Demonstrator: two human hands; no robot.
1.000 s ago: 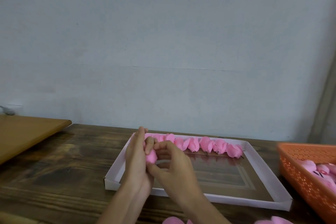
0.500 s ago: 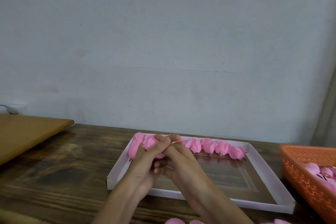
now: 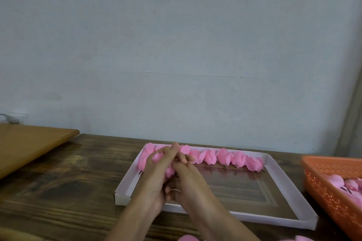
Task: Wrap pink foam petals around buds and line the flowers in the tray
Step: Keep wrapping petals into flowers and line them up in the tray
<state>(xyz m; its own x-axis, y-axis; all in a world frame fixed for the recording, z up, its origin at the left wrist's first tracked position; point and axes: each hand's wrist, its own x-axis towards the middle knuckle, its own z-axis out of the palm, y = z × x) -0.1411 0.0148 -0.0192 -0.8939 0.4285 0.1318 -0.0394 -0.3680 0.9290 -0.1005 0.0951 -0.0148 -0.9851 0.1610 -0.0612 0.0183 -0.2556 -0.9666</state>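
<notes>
My left grip (image 3: 154, 179) and right grip (image 3: 189, 180) both curl round one pink foam flower (image 3: 159, 157), held just near of the left end of the pink flower row (image 3: 225, 157) in the white cardboard tray (image 3: 244, 217).

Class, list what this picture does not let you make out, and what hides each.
All head view.
1. Flower: the left hand and right hand cover most of it; bud hidden.
2. Row of flowers: left end behind the hands, count unclear.
3. Orange basket: cut off by the right edge.
4. Pink pieces: cut off by the bottom edge.
</notes>
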